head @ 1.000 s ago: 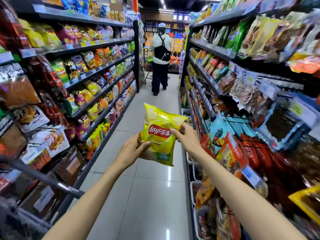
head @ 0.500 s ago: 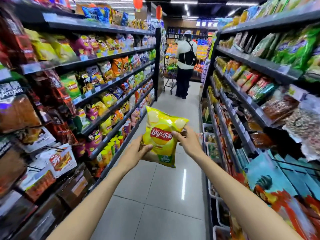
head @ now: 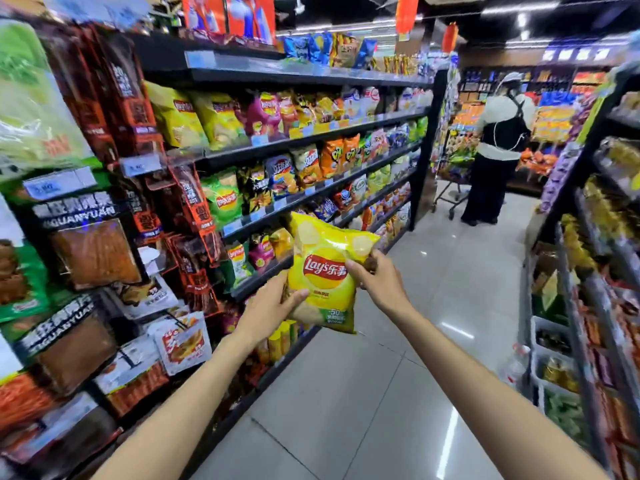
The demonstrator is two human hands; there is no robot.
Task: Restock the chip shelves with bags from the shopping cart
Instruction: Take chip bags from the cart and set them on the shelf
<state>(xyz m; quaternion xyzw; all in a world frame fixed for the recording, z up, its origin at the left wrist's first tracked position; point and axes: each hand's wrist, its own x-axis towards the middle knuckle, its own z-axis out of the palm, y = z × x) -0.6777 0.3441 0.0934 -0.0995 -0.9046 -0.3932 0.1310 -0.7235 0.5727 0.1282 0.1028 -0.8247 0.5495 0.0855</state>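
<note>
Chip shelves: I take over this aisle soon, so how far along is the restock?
Done: the chip shelves look largely filled. In hand: left hand and right hand hold one yellow Lay's bag, not yet shelved. Left: placing it; the cart's contents are out of view.

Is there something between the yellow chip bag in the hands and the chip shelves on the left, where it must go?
Nothing visible. Left hand and right hand hold the yellow chip bag in open aisle beside the chip shelves; only air lies between. The shelves look full, so a free slot is uncertain.
</note>
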